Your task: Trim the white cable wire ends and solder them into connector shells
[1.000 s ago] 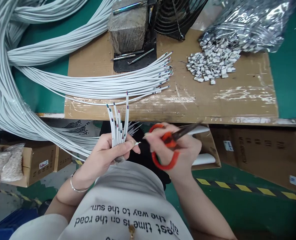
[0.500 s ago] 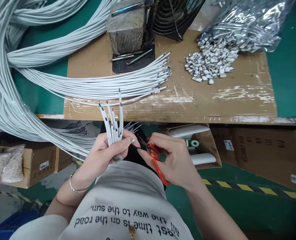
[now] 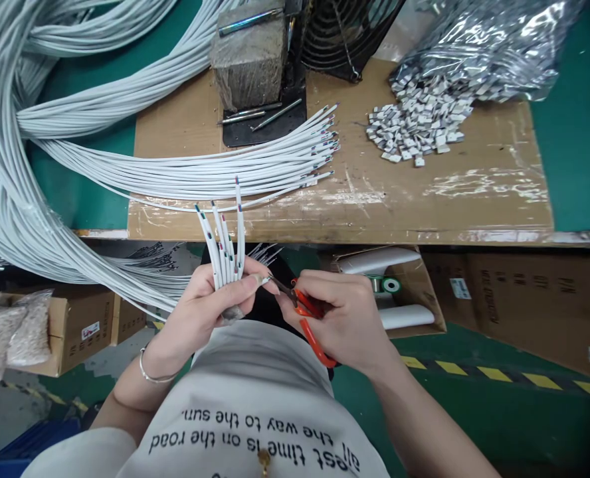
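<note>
My left hand (image 3: 210, 305) is closed around several white cable ends (image 3: 224, 242) that fan upward, their tips showing coloured inner wires. My right hand (image 3: 342, 315) grips red-handled scissors (image 3: 307, 315), with the dark blades pointing left at the thumb of my left hand, where a small wire end sticks out. Both hands are held below the near edge of the bench, over my lap.
On the cardboard sheet (image 3: 474, 192) lie a fanned bundle of white cables (image 3: 200, 169), a pile of small grey connectors (image 3: 414, 126) spilling from a silver bag (image 3: 494, 50), a grey block (image 3: 250, 56) with metal tools, and a black fan grille (image 3: 347, 33). Cardboard boxes (image 3: 524, 292) stand under the bench.
My right hand turned the scissors from pointing right to pointing left and brought the blades up to my left thumb. The cables in my left hand shifted slightly left.
</note>
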Available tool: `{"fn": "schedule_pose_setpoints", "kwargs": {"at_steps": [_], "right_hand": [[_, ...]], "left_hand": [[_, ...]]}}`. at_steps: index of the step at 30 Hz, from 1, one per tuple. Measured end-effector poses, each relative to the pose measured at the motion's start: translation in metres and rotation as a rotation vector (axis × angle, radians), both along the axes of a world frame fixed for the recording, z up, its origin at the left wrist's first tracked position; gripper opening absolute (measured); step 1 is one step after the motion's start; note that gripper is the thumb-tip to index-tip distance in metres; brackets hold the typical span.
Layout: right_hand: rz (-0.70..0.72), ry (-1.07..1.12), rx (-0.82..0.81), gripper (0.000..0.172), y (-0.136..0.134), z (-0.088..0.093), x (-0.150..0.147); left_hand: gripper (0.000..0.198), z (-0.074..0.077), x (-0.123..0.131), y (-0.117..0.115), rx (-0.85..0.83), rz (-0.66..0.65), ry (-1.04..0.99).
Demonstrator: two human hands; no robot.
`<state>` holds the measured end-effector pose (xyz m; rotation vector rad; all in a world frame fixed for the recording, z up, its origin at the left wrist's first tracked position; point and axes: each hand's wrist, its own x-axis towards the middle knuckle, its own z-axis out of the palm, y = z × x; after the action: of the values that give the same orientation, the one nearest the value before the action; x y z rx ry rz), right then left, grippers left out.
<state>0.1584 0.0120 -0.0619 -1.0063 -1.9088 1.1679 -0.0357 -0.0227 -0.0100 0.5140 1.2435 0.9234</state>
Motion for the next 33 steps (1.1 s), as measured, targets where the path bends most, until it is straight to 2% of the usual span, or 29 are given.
{"fn": "schedule_pose_setpoints", "kwargs": {"at_steps": [9, 14, 19, 23, 27, 33], "right_hand": [[-0.029, 0.023, 0.062, 0.044, -0.001, -0.001, -0.003], [-0.053, 0.044, 0.085, 0.044, -0.002, -0.003, -0.005], [-0.146, 0.066, 0.094, 0.049, 0.000, -0.004, -0.002], [-0.195, 0.046, 0.082, 0.050, 0.005, -0.003, 0.006], [-0.189, 0.007, 0.052, 0.053, 0.006, -0.002, 0.013], [-0.081, -0.042, -0.002, 0.048, 0.000, -0.001, 0.018]], "left_hand": [[0.021, 0.000, -0.001, 0.000, 0.000, 0.003, -0.038], [0.023, -0.004, -0.004, -0.001, 0.015, -0.048, -0.028], [0.022, -0.002, -0.005, 0.000, 0.065, -0.079, -0.036], [0.021, 0.000, -0.003, 0.001, 0.058, -0.048, -0.041], [0.021, -0.002, -0.003, 0.002, 0.016, -0.032, -0.066], [0.013, -0.006, -0.002, 0.002, 0.038, 0.004, -0.135]]}}
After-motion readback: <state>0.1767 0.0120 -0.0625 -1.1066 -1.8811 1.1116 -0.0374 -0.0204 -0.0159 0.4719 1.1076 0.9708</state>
